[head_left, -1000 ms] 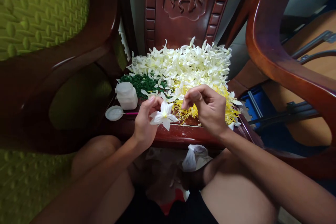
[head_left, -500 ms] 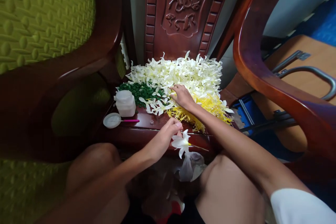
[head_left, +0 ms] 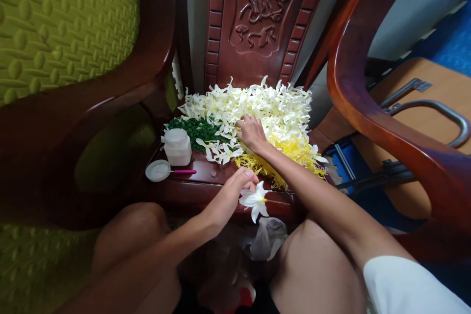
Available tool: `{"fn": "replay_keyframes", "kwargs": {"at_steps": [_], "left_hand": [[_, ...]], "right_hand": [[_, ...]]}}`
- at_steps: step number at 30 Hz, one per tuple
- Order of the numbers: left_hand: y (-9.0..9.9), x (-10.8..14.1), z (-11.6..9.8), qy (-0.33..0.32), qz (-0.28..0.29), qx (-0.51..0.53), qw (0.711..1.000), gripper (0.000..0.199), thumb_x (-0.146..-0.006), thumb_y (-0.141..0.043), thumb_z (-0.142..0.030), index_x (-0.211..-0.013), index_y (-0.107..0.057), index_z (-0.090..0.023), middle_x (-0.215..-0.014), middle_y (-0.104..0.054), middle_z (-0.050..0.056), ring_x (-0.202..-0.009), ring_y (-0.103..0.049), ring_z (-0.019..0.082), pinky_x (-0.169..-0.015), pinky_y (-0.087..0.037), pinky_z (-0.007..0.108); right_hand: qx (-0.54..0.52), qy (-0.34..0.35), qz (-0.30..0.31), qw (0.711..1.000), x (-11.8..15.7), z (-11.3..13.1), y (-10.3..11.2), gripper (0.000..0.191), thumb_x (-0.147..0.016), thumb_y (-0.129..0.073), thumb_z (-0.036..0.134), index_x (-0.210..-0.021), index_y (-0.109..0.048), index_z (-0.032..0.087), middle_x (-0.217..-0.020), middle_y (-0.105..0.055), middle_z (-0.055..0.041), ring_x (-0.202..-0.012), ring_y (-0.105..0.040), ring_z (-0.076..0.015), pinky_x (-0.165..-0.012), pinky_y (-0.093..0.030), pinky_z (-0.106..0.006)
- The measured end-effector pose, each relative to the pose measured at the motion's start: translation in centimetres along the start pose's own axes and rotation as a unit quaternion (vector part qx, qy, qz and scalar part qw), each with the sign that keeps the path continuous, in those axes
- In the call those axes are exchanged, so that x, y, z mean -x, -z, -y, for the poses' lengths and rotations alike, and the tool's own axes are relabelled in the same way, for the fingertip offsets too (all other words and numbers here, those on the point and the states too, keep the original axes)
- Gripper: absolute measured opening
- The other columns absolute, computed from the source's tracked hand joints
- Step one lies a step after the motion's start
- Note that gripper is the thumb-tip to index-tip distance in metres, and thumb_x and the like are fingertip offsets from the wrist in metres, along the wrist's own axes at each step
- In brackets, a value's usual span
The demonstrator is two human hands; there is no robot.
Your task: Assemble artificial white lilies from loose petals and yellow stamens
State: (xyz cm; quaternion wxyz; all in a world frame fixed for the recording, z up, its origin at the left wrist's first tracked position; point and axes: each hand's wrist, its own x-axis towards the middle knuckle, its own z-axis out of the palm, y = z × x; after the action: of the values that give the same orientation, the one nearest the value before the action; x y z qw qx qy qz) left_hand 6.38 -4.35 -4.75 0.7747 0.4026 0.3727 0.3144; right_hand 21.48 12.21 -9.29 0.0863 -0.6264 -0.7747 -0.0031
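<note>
My left hand [head_left: 237, 187] is closed in front of the seat's edge and holds a white artificial flower [head_left: 256, 200] with a yellow centre. A thin stem or wire sticks out of the flower to the right. My right hand [head_left: 252, 132] reaches over the seat, its fingers bent down at the front of the heap of white petals [head_left: 257, 100]. Whether those fingertips grip a petal is hidden. Beneath my right wrist lie yellow thread-like stamens [head_left: 300, 154]. Left of that hand is a pile of small green pieces [head_left: 195, 130], with loose white petals [head_left: 222, 151] in front.
A white square jar [head_left: 177, 147] stands at the seat's left. Before it lies a round white lid [head_left: 158, 170] with a pink-handled tool [head_left: 184, 171] resting on it. Wooden armrests [head_left: 342, 54] rise on both sides. A plastic bag [head_left: 268, 238] hangs below.
My right hand stays over the petals, its fingers curling down more. My left hand keeps the flower at nearly the same spot. The whole view has shifted slightly.
</note>
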Motion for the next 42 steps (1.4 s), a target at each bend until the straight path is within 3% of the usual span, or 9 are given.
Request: {"fn": "replay_keyframes", "kwargs": {"at_steps": [6,13,18,20,23,25,34,38,42], "left_hand": [[0.1,0.1,-0.4,0.000,0.000,0.016,1.000,0.043,-0.079,-0.056,-0.063,-0.083,-0.053,-0.020,-0.066,-0.047,-0.003,-0.060,-0.045,0.012,-0.058,-0.038,0.025],[0.2,-0.5,-0.4,-0.011,-0.023,0.022,0.999,0.041,-0.082,-0.055,-0.060,-0.081,-0.054,-0.019,-0.065,-0.047,-0.003,-0.058,-0.041,0.011,-0.057,-0.037,0.024],[0.4,-0.2,-0.9,-0.017,-0.039,0.035,0.998,0.039,-0.082,-0.058,-0.057,-0.079,-0.056,-0.018,-0.063,-0.044,-0.003,-0.059,-0.041,0.011,-0.057,-0.036,0.022],[0.4,-0.1,-1.0,-0.017,-0.039,0.042,0.998,0.037,-0.083,-0.057,-0.056,-0.078,-0.056,-0.019,-0.062,-0.043,-0.003,-0.059,-0.041,0.011,-0.057,-0.036,0.022],[0.0,-0.1,-1.1,-0.018,-0.037,0.048,0.998,0.036,-0.083,-0.057,-0.055,-0.078,-0.055,-0.019,-0.063,-0.043,-0.003,-0.058,-0.040,0.011,-0.057,-0.035,0.022],[-0.1,-0.3,-1.1,-0.016,-0.035,0.045,0.998,0.037,-0.083,-0.057,-0.055,-0.078,-0.056,-0.019,-0.063,-0.043,-0.003,-0.058,-0.039,0.010,-0.056,-0.035,0.022],[0.1,-0.4,-1.8,-0.023,-0.075,0.065,0.995,0.034,-0.082,-0.059,-0.052,-0.079,-0.057,-0.018,-0.063,-0.040,-0.004,-0.057,-0.041,0.010,-0.053,-0.037,0.020],[0.2,-0.3,-2.2,-0.029,-0.096,0.073,0.992,0.031,-0.082,-0.058,-0.048,-0.078,-0.058,-0.018,-0.066,-0.049,-0.002,-0.057,-0.044,0.010,-0.052,-0.039,0.020],[0.3,-0.2,-2.6,-0.043,-0.110,0.086,0.989,0.028,-0.080,-0.060,-0.046,-0.077,-0.059,-0.018,-0.067,-0.053,-0.001,-0.056,-0.046,0.010,-0.050,-0.038,0.020]], "right_hand": [[-0.016,0.033,0.043,0.998,-2.5,0.8,-1.8,0.043,-0.096,-0.058,0.022,-0.139,-0.055,0.019,-0.143,-0.055,-0.0154,-0.132,-0.051,-0.0323,-0.108,-0.042,-0.054],[-0.055,0.005,0.053,0.997,-5.4,1.2,-2.2,0.029,-0.096,-0.062,0.038,-0.120,-0.066,0.021,-0.121,-0.068,-0.0064,-0.113,-0.064,-0.0234,-0.105,-0.048,-0.049],[-0.045,-0.140,-0.038,0.988,-6.2,-4.0,1.6,0.032,-0.099,-0.051,0.028,-0.126,-0.062,0.014,-0.144,-0.051,-0.0195,-0.142,-0.038,-0.0403,-0.116,-0.022,-0.069],[-0.052,-0.192,-0.011,0.980,-6.0,-6.8,2.5,0.035,-0.091,-0.065,0.024,-0.124,-0.063,0.013,-0.142,-0.052,-0.0221,-0.138,-0.042,-0.0450,-0.109,-0.029,-0.073],[-0.094,-0.208,0.072,0.971,-5.0,-10.1,2.3,0.032,-0.089,-0.071,0.029,-0.118,-0.065,0.015,-0.124,-0.065,-0.0131,-0.113,-0.064,-0.0296,-0.096,-0.053,-0.052],[-0.121,-0.201,0.090,0.968,-4.4,-11.3,1.6,0.032,-0.095,-0.065,0.034,-0.121,-0.063,0.016,-0.122,-0.065,-0.0091,-0.105,-0.066,-0.0222,-0.090,-0.058,-0.043],[-0.300,-0.094,-0.092,0.945,-2.9,-11.9,4.3,0.013,-0.075,-0.075,0.017,-0.083,-0.065,0.018,-0.098,-0.072,-0.0050,-0.103,-0.065,-0.0231,-0.099,-0.049,-0.041],[-0.391,-0.074,-0.166,0.902,-0.4,-11.0,4.7,0.024,-0.073,-0.075,0.032,-0.084,-0.057,0.022,-0.103,-0.069,-0.0054,-0.104,-0.065,-0.0225,-0.094,-0.051,-0.039],[-0.450,-0.082,-0.175,0.872,2.6,-9.8,4.0,0.042,-0.068,-0.081,0.050,-0.092,-0.057,0.025,-0.097,-0.067,-0.0041,-0.094,-0.066,-0.0203,-0.084,-0.055,-0.036]]}}
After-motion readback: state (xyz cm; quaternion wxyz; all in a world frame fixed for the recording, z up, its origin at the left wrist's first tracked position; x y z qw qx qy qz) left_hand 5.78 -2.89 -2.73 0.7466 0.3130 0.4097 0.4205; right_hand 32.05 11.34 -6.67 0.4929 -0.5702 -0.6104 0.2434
